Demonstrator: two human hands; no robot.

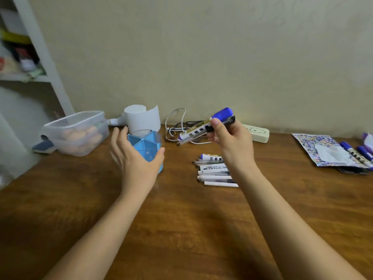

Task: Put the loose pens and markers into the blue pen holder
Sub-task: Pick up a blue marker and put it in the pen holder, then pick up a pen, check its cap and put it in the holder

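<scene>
Brown wooden bench (181, 219): my left hand (137, 160) wraps the blue plastic pen holder (148, 147), hiding its base; my right hand (232, 142) grips a blue-capped marker bundle (203, 127). Loose pens (215, 171) lie partly hidden behind my wrist.

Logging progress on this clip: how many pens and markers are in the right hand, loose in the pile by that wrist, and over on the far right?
In the right hand: 2, a blue-capped marker and a dark pen behind it.
Pile on the table: about 7; the wrist hides part.
Far-right blue markers: at least 2.
Inside the blue pen holder, gripped by the left hand: 0.
Total: about 11.
</scene>
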